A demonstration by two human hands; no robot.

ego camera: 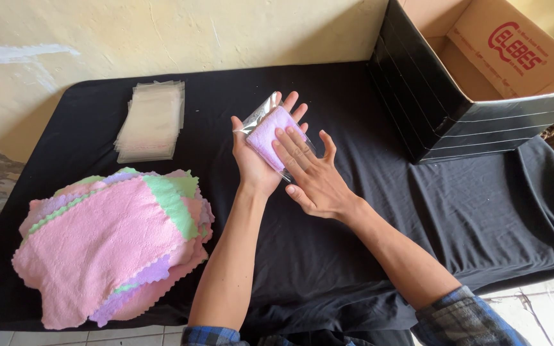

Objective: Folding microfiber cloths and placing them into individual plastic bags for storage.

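**Two hands pressed on one bagged lilac cloth**

Nearest to us, two forearms come up from blue plaid cuffs over the black-draped desk (328, 269). To the near left lies a loose pile of cloths (113, 247), a pink one on top with green and lilac edges peeking out beneath.

Moving up, we reach the middle of the desk. Our left hand (256, 157) is turned palm up and cradles a clear plastic bag (261, 115) with a folded lilac cloth (274, 134) inside; the fingers are spread flat under it, supporting rather than clenched. Our right hand (312, 179) lies open on top, fingers extended and pressing down on the packet, so the cloth sits sandwiched between both palms, just above the desk surface.

Farther back on the left, a tidy stack of empty clear bags (151, 122) rests near the cream wall (161, 38). Far right, an open cardboard box (482, 70) with black outer sides stands on the desk corner.
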